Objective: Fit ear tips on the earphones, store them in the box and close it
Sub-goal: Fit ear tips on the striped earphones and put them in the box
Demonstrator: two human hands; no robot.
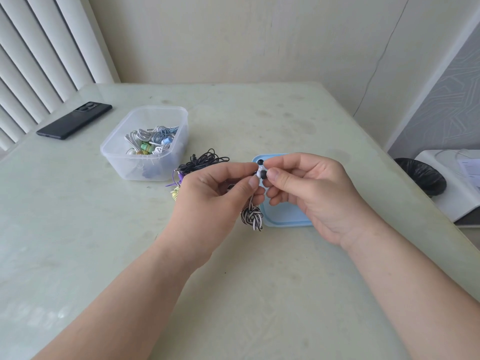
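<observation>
Over the desk's (259, 281) middle, the left hand (218, 193) is pinching a white earphone (259, 169) and the right hand (306, 188) its black ear tip (263, 174) in fingertip grips; the open box (145, 144) is sitting toward the far-left corner.

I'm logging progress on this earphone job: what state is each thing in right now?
Clear box: open, lidless, holding coiled earphones.
Blue lid: off, flat on the table.
Striped earphones: cable knotted in a bundle, pinched by left hand.
Black ear tip: pinched by right hand, at the striped earphones; seating unclear.
Black earphones: loose on the table beside the box.
Phone: face down.
</observation>
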